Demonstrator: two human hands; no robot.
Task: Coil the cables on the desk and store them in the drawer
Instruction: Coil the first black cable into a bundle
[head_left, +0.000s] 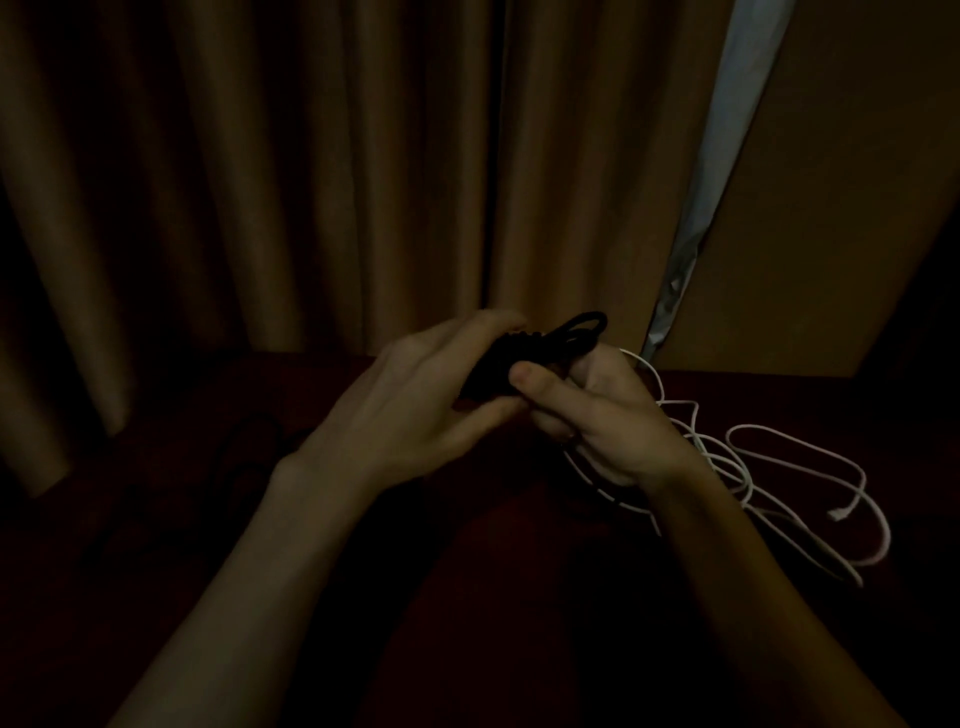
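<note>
Brown curtains (311, 182) hang in heavy folds across the far side, with a pale strip (727, 156) showing at their right edge beside a flat tan panel (831, 234). Below them lies the desk (467, 597), dark red and very dim, its far edge running straight along the foot of the curtains. The nearest part of the top, between my 2 forearms, shows bare dark surface. At the far left of it lies a dark looped shape (249, 441), too dim to tell what it is.

On the right side of the desk sprawls the white cable (810, 467), thin and uncoiled, in several loose overlapping loops with 1 small plug end (839, 514) lying free. 1 of its loops curves under my right hand (608, 415); I cannot tell whether it touches.

Held up above the desk's far edge is the black cable (561, 338), gathered into a tight short bundle with a folded loop sticking out toward the right. My left hand (415, 410) wraps its fingers over the bundle's left end, thumb beneath. My right hand grips the other end, thumb pressed on top.
</note>
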